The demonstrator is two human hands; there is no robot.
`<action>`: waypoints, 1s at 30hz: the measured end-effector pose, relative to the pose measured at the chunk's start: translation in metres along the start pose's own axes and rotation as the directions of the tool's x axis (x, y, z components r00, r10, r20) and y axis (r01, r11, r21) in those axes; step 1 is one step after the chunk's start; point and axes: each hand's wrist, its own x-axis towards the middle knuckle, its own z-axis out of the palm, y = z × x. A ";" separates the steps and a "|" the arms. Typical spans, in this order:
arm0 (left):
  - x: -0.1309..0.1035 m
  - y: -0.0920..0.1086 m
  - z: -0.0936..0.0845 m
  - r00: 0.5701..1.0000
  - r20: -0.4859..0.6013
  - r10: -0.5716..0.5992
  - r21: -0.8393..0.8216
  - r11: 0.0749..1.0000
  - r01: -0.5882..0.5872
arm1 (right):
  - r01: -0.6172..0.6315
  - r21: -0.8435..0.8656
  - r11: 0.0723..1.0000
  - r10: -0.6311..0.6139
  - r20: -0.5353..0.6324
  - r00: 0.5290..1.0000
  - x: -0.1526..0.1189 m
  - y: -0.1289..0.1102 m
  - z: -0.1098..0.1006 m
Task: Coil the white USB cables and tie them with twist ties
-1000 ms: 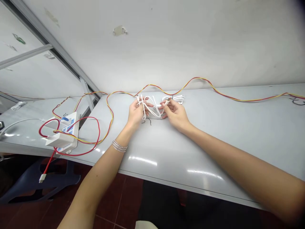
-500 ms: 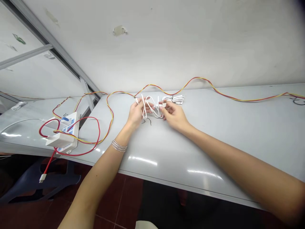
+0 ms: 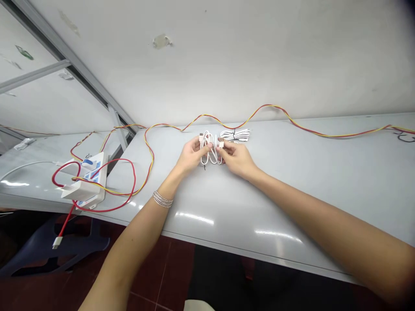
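Note:
A white USB cable [image 3: 206, 156] hangs in loose coils between my two hands, just above the grey tabletop. My left hand [image 3: 191, 155] pinches the coils from the left, with a white plug showing by its fingertips. On the other side, my right hand [image 3: 237, 159] grips the cable close to its white USB plug [image 3: 221, 144]. Beyond my right hand lies a second white cable [image 3: 235, 135], bundled and bound with a black tie. A thin black twist tie [image 3: 204, 167] sits on the table under the coils, mostly hidden.
Red and yellow twisted wires [image 3: 285, 113] run along the wall at the back of the table [image 3: 292, 172]. At the left stands a white power strip [image 3: 99, 172] with chargers and a red cable [image 3: 134, 177]. Black ties [image 3: 405, 137] lie far right.
My left hand has moved right, toward my right hand, and its fingers have closed over the coils. The cable loops are now gathered closer together. My right hand has barely moved.

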 end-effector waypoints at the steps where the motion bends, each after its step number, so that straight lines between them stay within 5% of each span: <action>1: -0.001 0.000 0.000 1.000 0.023 0.010 0.019 1.000 -0.010 | 0.013 -0.009 1.000 -0.012 0.008 1.000 0.000 -0.001 -0.001; 9: -0.001 -0.003 -0.004 0.965 0.260 -0.015 -0.066 0.997 0.033 | 0.012 0.011 1.000 -0.012 0.052 0.999 -0.001 -0.011 -0.004; 18: -0.003 -0.003 -0.003 0.927 0.353 0.123 0.117 0.978 -0.175 | 0.011 0.023 1.000 -0.011 0.012 1.000 -0.001 -0.009 -0.004; 25: 0.003 -0.016 -0.009 0.940 0.282 0.194 0.180 0.951 -0.250 | -0.011 0.005 1.000 0.011 -0.009 1.000 -0.003 -0.014 -0.005; 30: 0.005 -0.015 -0.010 0.952 0.210 0.224 0.239 0.932 -0.272 | -0.038 0.143 0.989 0.040 -0.011 0.999 -0.002 -0.013 -0.002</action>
